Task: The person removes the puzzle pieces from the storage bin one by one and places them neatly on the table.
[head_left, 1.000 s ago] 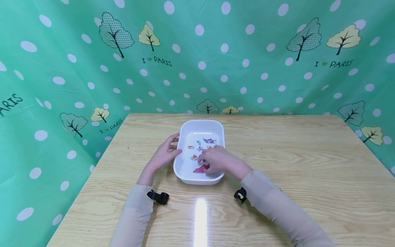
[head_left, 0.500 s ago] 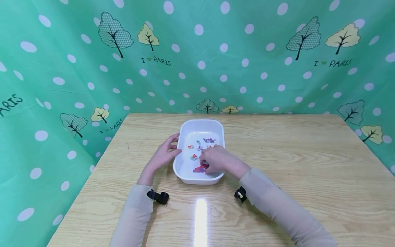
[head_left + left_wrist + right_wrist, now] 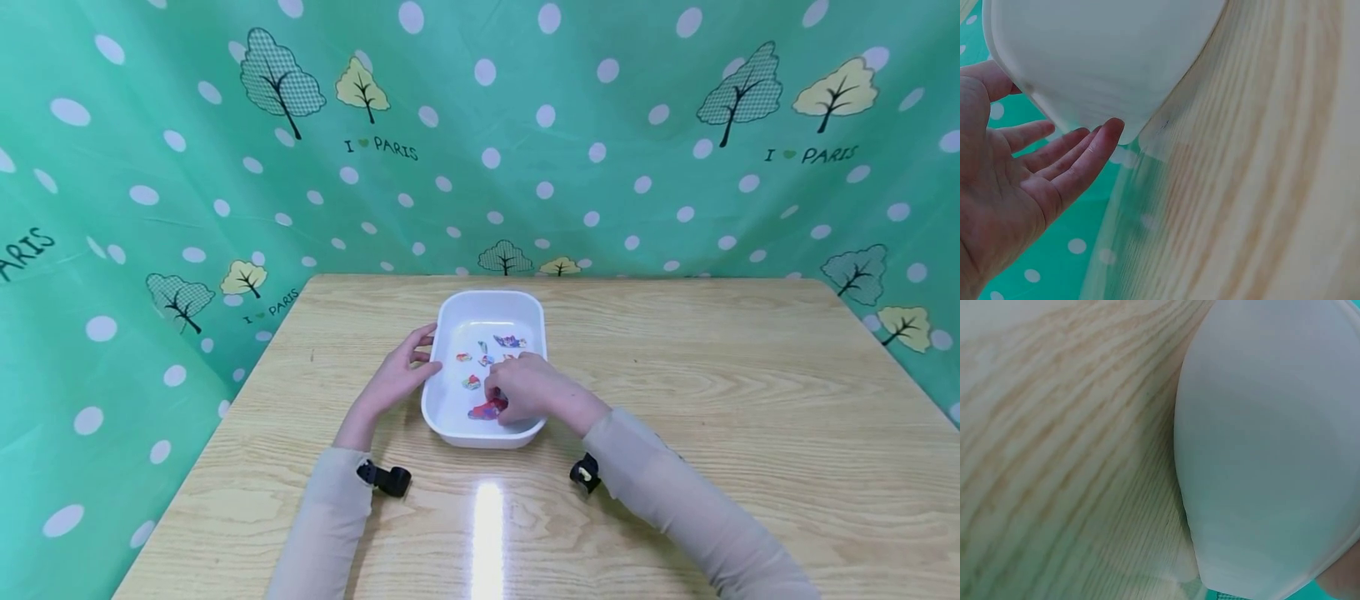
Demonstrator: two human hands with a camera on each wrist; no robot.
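A white rectangular tub point(image 3: 491, 440) sits on the wooden table, with small flat colourful cutouts spread over its floor. My left hand point(image 3: 399, 371) is at the tub's left side. In the left wrist view its relaxed, nearly straight fingers point(image 3: 1085, 159) touch the outer wall, and the thumb is at the rim. My right hand point(image 3: 528, 387) reaches over the right rim, its curled fingers and thumb pinching a flat red-and-blue piece point(image 3: 483, 411) near the front. Part of that piece is hidden by the hand. In the right wrist view the tub wall point(image 3: 1272, 444) hides most of the hand.
Several other cutouts lie in the tub, among them a red-and-green one point(image 3: 471, 382) and a purple-red one point(image 3: 511, 341) farther back. The wooden table point(image 3: 712, 375) extends on both sides. A green polka-dot cloth point(image 3: 600, 192) hangs behind and at the sides.
My right hand's fingers have curled in closer over the red-and-blue piece, which has shifted very slightly. My left hand and the tub have hardly moved.
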